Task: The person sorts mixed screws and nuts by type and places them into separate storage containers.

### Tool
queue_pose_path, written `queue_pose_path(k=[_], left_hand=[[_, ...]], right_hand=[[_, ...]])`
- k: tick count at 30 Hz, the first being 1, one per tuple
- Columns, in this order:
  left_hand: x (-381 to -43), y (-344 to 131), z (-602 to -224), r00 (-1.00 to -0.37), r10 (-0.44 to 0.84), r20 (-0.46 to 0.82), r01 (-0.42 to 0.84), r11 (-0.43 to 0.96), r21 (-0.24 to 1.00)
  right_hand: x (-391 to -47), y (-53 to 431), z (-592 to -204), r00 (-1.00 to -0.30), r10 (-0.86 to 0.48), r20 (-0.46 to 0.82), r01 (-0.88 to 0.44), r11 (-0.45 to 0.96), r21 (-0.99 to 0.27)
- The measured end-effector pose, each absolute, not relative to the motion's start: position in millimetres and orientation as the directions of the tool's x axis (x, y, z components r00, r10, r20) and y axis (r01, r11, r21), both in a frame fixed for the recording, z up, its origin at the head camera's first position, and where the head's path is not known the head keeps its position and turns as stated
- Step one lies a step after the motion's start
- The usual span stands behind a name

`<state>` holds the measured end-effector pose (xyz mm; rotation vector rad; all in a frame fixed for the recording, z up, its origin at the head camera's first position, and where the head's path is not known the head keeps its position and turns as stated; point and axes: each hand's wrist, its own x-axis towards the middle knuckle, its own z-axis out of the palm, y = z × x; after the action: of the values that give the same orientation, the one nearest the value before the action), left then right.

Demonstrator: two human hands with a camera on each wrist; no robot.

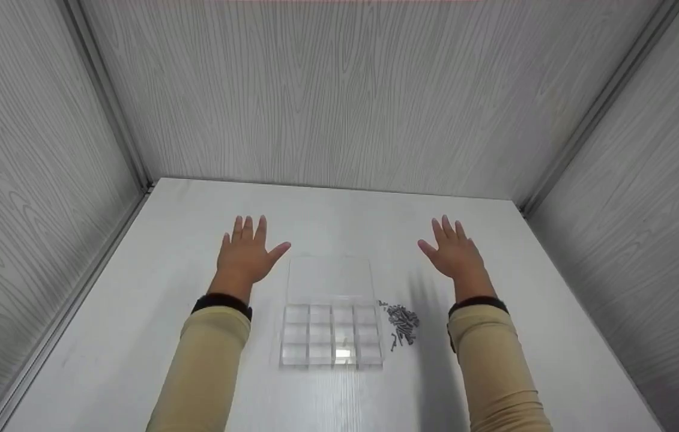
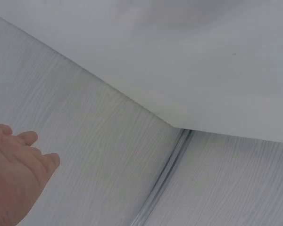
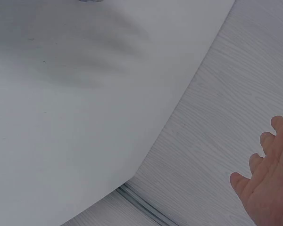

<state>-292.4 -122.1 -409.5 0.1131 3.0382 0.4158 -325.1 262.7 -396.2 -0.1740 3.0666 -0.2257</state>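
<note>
A clear plastic compartment box (image 1: 332,333) lies on the white table with its transparent lid (image 1: 330,277) folded back on the far side. Just right of the box is a small heap of grey metal screws (image 1: 403,323), a few of them scattered loose at its edges. My left hand (image 1: 246,255) is held above the table, left of the lid, fingers straight and thumb spread. On the other side, my right hand (image 1: 454,255) is raised beyond the heap, its fingers also straight. Both hands hold nothing. Each wrist view shows part of its hand, the left (image 2: 16,179) and the right (image 3: 271,176).
The white table (image 1: 135,336) is enclosed by grey wood-grain panels at the back (image 1: 327,90), left (image 1: 21,150) and right (image 1: 633,198). Metal strips run along the panel corners. A bright reflection shows in one front compartment of the box.
</note>
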Motion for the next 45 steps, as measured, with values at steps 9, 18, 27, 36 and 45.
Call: queue_pose_path(k=[9, 18, 27, 36, 45], left_hand=[[-278, -110, -442, -0.989, 0.110, -0.103, 0.062, 0.920, 0.387], [-266, -120, -469, -0.981, 0.090, -0.173, -0.009, 0.867, 0.498], [-256, -113, -495, -0.960, 0.065, -0.272, -0.103, 0.822, 0.560], [-245, -99, -512, -0.916, 0.143, -0.374, -0.150, 0.744, 0.651], [-240, -101, -517, -0.880, 0.162, -0.446, -0.260, 0.622, 0.739]], right_hand=[[-320, 262, -404, -0.991, -0.125, -0.053, -0.115, 0.981, -0.156], [-315, 257, -417, -0.987, -0.152, -0.059, -0.137, 0.969, -0.205], [-311, 258, -424, -0.986, -0.150, -0.068, -0.131, 0.963, -0.236], [-314, 263, -425, -0.986, -0.155, -0.065, -0.136, 0.963, -0.232], [-314, 270, -438, -0.981, -0.163, -0.109, -0.127, 0.952, -0.278]])
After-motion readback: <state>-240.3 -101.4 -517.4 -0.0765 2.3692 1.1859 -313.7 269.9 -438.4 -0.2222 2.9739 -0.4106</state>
